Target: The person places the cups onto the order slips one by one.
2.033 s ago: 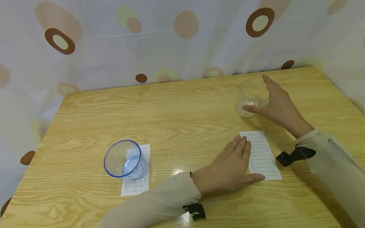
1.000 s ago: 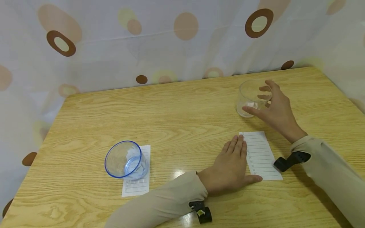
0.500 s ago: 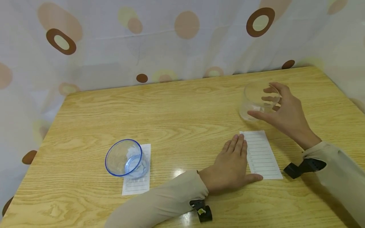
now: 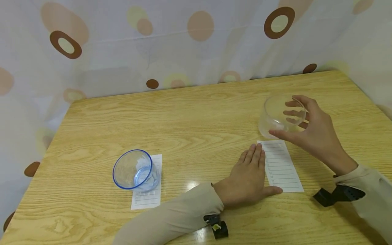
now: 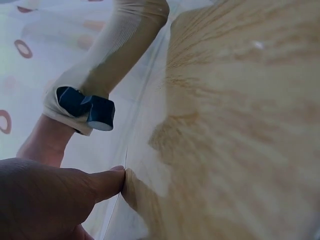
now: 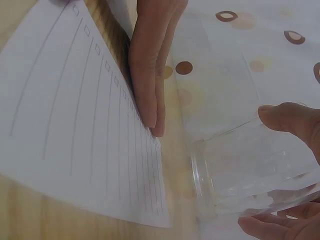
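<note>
My right hand (image 4: 318, 139) grips a clear glass cup (image 4: 267, 122), fingers round the far side and thumb on the near side. The right wrist view shows the cup (image 6: 240, 165) from the side, close to the tabletop; whether its base touches the wood I cannot tell. Below it lies a white lined sheet (image 4: 283, 166) with small checkboxes down its left side. My left hand (image 4: 246, 177) lies flat with straight fingers along that sheet's left edge, fingertips at the top corner and thumb (image 4: 272, 191) over the bottom corner.
A blue-rimmed glass cup (image 4: 124, 175) stands at the left on another lined sheet (image 4: 145, 203), partly covering it. The wooden table (image 4: 183, 126) ends at the back against a white curtain (image 4: 171, 54) with brown dots. Both wrists wear black straps.
My right hand has closed round the clear cup and brought it nearer and slightly right, towards the sheet's top edge. My left hand shifted slightly at first, then stayed.
</note>
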Demonstrator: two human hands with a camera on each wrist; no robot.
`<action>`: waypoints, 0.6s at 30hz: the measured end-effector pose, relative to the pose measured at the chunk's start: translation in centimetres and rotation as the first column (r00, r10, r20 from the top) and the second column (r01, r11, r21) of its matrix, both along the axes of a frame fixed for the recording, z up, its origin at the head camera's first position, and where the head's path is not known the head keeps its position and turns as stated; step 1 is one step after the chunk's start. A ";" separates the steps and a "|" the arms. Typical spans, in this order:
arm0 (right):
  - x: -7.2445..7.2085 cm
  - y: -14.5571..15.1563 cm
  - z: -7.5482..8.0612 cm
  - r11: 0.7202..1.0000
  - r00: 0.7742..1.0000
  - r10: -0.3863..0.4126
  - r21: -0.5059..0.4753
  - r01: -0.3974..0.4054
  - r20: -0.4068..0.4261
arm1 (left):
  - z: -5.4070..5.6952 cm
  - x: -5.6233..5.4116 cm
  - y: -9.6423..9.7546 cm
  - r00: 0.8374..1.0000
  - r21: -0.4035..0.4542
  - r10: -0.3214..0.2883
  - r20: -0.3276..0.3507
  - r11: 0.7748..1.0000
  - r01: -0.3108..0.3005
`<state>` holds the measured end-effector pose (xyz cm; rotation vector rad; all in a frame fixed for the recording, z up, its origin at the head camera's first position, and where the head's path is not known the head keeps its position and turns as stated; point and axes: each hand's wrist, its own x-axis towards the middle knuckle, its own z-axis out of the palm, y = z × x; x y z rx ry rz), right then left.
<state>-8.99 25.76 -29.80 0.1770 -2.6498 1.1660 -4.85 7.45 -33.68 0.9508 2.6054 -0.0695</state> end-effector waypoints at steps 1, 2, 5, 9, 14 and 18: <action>0.2 0.0 0.0 1.000 1.000 0.005 0.000 -0.005 -0.006 | 0.0 0.0 0.0 1.000 -0.001 0.001 0.000 1.000 -0.001; 0.4 0.0 0.0 1.000 1.000 0.008 0.001 -0.008 -0.010 | 0.0 0.0 0.0 1.000 -0.003 0.002 -0.001 1.000 -0.002; 1.1 0.1 -0.1 1.000 1.000 0.007 0.011 -0.007 -0.013 | 0.0 0.0 0.1 1.000 -0.008 0.002 -0.004 1.000 -0.003; 2.0 0.4 -0.4 1.000 1.000 -0.006 0.016 0.006 0.001 | -0.1 0.0 0.1 1.000 -0.016 0.001 -0.015 1.000 -0.002; 3.4 0.7 -0.8 1.000 1.000 -0.007 0.024 0.006 0.015 | -0.1 0.0 0.2 1.000 -0.025 -0.003 -0.025 1.000 0.002; 4.4 0.6 -1.1 1.000 1.000 0.001 0.030 -0.001 0.007 | 0.0 0.0 0.0 1.000 -0.019 -0.004 -0.022 1.000 0.004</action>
